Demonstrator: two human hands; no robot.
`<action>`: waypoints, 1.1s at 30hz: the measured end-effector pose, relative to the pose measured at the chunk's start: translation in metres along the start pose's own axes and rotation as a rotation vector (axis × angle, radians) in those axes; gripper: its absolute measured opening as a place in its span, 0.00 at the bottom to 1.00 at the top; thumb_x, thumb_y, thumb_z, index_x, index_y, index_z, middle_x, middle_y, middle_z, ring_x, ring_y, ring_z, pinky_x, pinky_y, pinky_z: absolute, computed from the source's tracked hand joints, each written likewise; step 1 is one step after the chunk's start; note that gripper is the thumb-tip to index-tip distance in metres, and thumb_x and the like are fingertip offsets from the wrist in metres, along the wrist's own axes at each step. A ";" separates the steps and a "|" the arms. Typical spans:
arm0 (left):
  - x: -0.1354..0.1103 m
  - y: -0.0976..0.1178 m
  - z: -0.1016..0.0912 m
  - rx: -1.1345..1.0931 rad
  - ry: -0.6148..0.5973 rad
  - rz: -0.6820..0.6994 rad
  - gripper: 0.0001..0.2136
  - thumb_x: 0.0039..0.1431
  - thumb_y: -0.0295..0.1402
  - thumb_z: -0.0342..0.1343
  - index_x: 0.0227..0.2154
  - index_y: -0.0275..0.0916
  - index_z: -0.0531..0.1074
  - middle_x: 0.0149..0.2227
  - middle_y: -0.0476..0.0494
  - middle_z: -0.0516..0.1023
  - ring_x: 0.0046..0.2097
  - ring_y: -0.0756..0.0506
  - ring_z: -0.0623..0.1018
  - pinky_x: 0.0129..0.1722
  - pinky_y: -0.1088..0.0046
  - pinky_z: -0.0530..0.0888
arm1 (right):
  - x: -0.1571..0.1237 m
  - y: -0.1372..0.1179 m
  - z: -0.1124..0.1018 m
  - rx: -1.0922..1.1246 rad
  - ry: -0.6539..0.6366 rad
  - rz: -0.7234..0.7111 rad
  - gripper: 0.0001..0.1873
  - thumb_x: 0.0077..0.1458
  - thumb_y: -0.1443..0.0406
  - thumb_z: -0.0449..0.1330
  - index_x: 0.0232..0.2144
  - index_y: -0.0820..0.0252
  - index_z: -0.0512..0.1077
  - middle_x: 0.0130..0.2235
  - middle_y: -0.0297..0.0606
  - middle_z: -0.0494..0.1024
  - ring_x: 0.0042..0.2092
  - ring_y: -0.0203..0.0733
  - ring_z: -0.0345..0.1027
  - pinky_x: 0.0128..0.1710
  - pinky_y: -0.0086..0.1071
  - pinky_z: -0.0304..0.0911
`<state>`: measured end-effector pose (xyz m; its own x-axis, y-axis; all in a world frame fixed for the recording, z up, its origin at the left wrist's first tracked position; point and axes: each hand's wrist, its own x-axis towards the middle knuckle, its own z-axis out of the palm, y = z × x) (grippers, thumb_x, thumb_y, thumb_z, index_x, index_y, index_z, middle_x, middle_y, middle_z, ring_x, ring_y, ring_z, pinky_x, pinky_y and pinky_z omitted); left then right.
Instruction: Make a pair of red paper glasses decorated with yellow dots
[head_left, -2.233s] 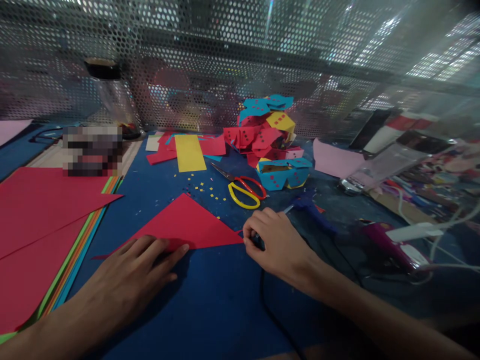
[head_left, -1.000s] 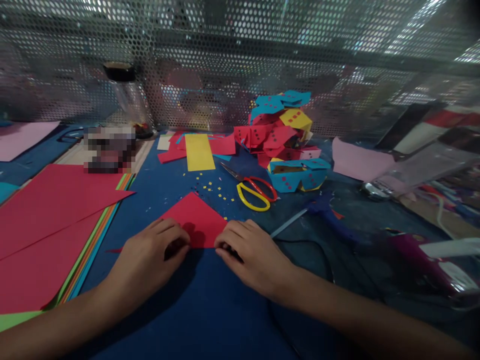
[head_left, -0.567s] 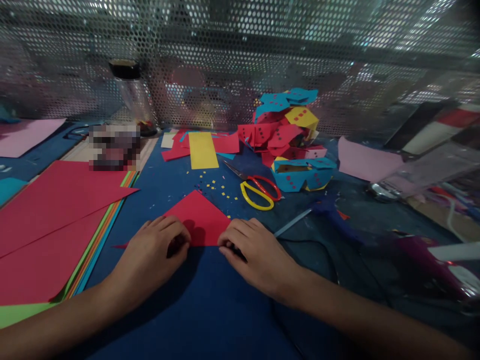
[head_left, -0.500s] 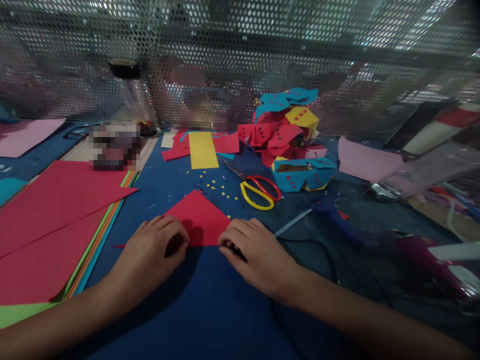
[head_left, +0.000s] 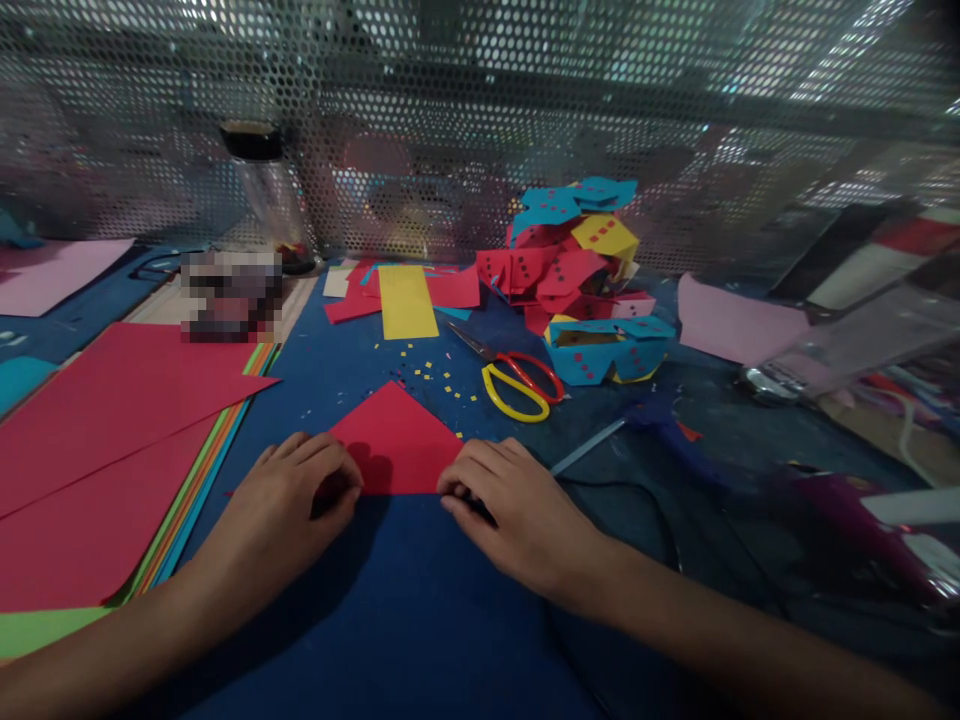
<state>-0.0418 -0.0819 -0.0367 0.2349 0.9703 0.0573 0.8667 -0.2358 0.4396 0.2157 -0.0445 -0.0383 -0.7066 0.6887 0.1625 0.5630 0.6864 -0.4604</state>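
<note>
A red paper (head_left: pixel 401 450), folded to a triangle with its peak pointing away from me, lies flat on the blue tabletop (head_left: pixel 420 620). My left hand (head_left: pixel 304 495) rests on its left part, fingers curled and closed along the folded edge. At the right end of that same edge, my right hand (head_left: pixel 502 510) has its thumb and fingers pinched on the paper. Both hands cover the triangle's lower corners; a thin red tip shows beyond the left wrist. Scissors (head_left: pixel 517 385) with red and yellow handles lie just beyond my right hand, blades pointing away.
Stacked coloured sheets (head_left: pixel 127 440) lie at left, below a jar (head_left: pixel 270 195). Dotted paper pieces (head_left: pixel 555 270) are heaped at the back, near a yellow strip (head_left: pixel 407 302) and scattered paper bits. A blue glue gun (head_left: pixel 667 430) with a cord sits at right. Perforated metal (head_left: pixel 450 120) stands behind.
My left hand has slid slightly left along the folded edge, baring more of the red paper. My right hand has stayed nearly in place.
</note>
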 end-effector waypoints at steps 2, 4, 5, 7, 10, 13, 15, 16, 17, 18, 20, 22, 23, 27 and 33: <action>-0.001 -0.003 -0.001 0.001 0.007 -0.007 0.05 0.60 0.30 0.52 0.31 0.44 0.73 0.35 0.48 0.77 0.39 0.40 0.73 0.40 0.61 0.66 | 0.000 0.000 -0.001 0.002 -0.003 0.004 0.03 0.63 0.70 0.59 0.38 0.59 0.72 0.40 0.36 0.76 0.41 0.41 0.67 0.42 0.36 0.52; -0.003 -0.006 -0.002 0.003 0.015 -0.015 0.05 0.60 0.31 0.53 0.31 0.44 0.73 0.35 0.47 0.77 0.40 0.40 0.73 0.40 0.60 0.66 | 0.000 -0.001 -0.001 0.006 -0.003 0.005 0.03 0.63 0.70 0.59 0.38 0.59 0.72 0.40 0.36 0.76 0.40 0.41 0.67 0.42 0.37 0.52; -0.004 -0.008 -0.002 0.006 0.019 -0.022 0.05 0.60 0.31 0.53 0.31 0.44 0.73 0.35 0.47 0.77 0.41 0.39 0.73 0.40 0.60 0.67 | 0.001 -0.001 -0.001 0.008 -0.002 0.006 0.03 0.63 0.71 0.60 0.38 0.59 0.72 0.40 0.36 0.76 0.40 0.41 0.67 0.42 0.37 0.52; -0.006 -0.012 -0.004 0.011 0.020 -0.030 0.05 0.60 0.32 0.52 0.31 0.44 0.73 0.35 0.47 0.77 0.41 0.39 0.73 0.40 0.60 0.67 | 0.001 -0.001 -0.002 0.013 -0.005 0.007 0.03 0.62 0.71 0.60 0.38 0.59 0.72 0.39 0.36 0.76 0.40 0.41 0.67 0.42 0.37 0.52; -0.010 -0.017 -0.007 0.010 0.025 -0.024 0.05 0.61 0.33 0.52 0.31 0.44 0.73 0.35 0.46 0.77 0.41 0.39 0.73 0.40 0.60 0.68 | 0.001 -0.002 -0.002 0.019 -0.013 0.008 0.04 0.62 0.72 0.60 0.37 0.59 0.72 0.39 0.36 0.76 0.41 0.41 0.67 0.42 0.37 0.52; -0.013 -0.021 -0.008 0.008 0.040 -0.028 0.06 0.62 0.34 0.52 0.31 0.44 0.73 0.36 0.46 0.77 0.41 0.39 0.73 0.40 0.62 0.69 | 0.000 -0.002 -0.002 0.020 -0.017 0.012 0.04 0.62 0.72 0.60 0.37 0.59 0.72 0.39 0.36 0.76 0.40 0.41 0.68 0.42 0.36 0.52; -0.014 -0.024 -0.009 0.011 0.045 -0.036 0.06 0.62 0.34 0.52 0.31 0.45 0.73 0.35 0.46 0.77 0.41 0.40 0.73 0.39 0.63 0.69 | 0.000 -0.001 -0.002 0.019 -0.015 0.015 0.04 0.62 0.72 0.60 0.37 0.59 0.72 0.39 0.36 0.76 0.40 0.40 0.68 0.42 0.36 0.52; -0.015 -0.025 -0.009 0.014 0.048 -0.041 0.06 0.62 0.34 0.52 0.31 0.45 0.73 0.35 0.46 0.77 0.40 0.40 0.73 0.38 0.63 0.70 | 0.000 -0.001 -0.003 0.019 -0.014 0.016 0.04 0.62 0.71 0.60 0.37 0.59 0.72 0.39 0.35 0.76 0.40 0.40 0.68 0.42 0.36 0.52; -0.015 -0.027 -0.009 0.017 0.051 -0.042 0.06 0.62 0.34 0.52 0.31 0.45 0.73 0.35 0.46 0.77 0.40 0.40 0.73 0.38 0.63 0.70 | 0.000 -0.002 -0.003 0.019 -0.015 0.018 0.04 0.62 0.71 0.60 0.38 0.59 0.72 0.39 0.35 0.76 0.40 0.40 0.68 0.42 0.36 0.52; -0.016 -0.029 -0.010 0.018 0.054 -0.042 0.06 0.62 0.34 0.52 0.30 0.45 0.73 0.35 0.46 0.77 0.39 0.40 0.74 0.38 0.64 0.70 | 0.000 -0.002 -0.003 0.019 -0.018 0.018 0.04 0.62 0.71 0.60 0.38 0.59 0.72 0.40 0.36 0.76 0.40 0.40 0.68 0.42 0.37 0.52; -0.018 -0.033 -0.011 0.020 0.054 -0.047 0.06 0.62 0.35 0.52 0.31 0.45 0.73 0.36 0.46 0.77 0.40 0.40 0.74 0.39 0.63 0.70 | 0.000 -0.002 -0.004 0.019 -0.026 0.021 0.03 0.62 0.71 0.60 0.38 0.59 0.72 0.40 0.36 0.76 0.40 0.40 0.68 0.42 0.37 0.52; -0.019 -0.036 -0.013 0.021 0.045 -0.058 0.07 0.62 0.36 0.51 0.31 0.45 0.72 0.36 0.45 0.77 0.41 0.40 0.74 0.40 0.62 0.71 | 0.000 -0.002 -0.004 0.020 -0.034 0.024 0.04 0.62 0.71 0.60 0.38 0.59 0.72 0.40 0.36 0.76 0.40 0.40 0.68 0.42 0.37 0.53; -0.020 -0.038 -0.014 0.021 0.044 -0.063 0.07 0.62 0.36 0.51 0.31 0.45 0.72 0.36 0.45 0.78 0.41 0.40 0.74 0.40 0.62 0.71 | 0.000 -0.002 -0.004 0.021 -0.034 0.025 0.04 0.62 0.71 0.60 0.38 0.59 0.72 0.40 0.35 0.76 0.40 0.40 0.68 0.42 0.37 0.53; -0.024 -0.045 -0.019 0.019 0.045 -0.076 0.07 0.62 0.37 0.51 0.30 0.46 0.72 0.35 0.45 0.77 0.41 0.39 0.75 0.39 0.61 0.71 | 0.000 -0.001 -0.003 0.017 -0.024 0.019 0.04 0.62 0.71 0.60 0.38 0.58 0.72 0.40 0.35 0.76 0.40 0.40 0.68 0.42 0.37 0.54; -0.028 -0.055 -0.024 0.021 0.026 -0.126 0.08 0.62 0.39 0.51 0.31 0.47 0.73 0.36 0.44 0.78 0.41 0.37 0.75 0.39 0.59 0.72 | 0.000 -0.001 -0.004 0.028 -0.024 0.022 0.04 0.62 0.71 0.60 0.37 0.58 0.72 0.39 0.36 0.77 0.40 0.41 0.68 0.42 0.37 0.53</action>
<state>-0.1064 -0.0950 -0.0407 0.1127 0.9933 0.0258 0.8978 -0.1130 0.4258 0.2162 -0.0442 -0.0345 -0.7045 0.6975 0.1308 0.5666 0.6638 -0.4882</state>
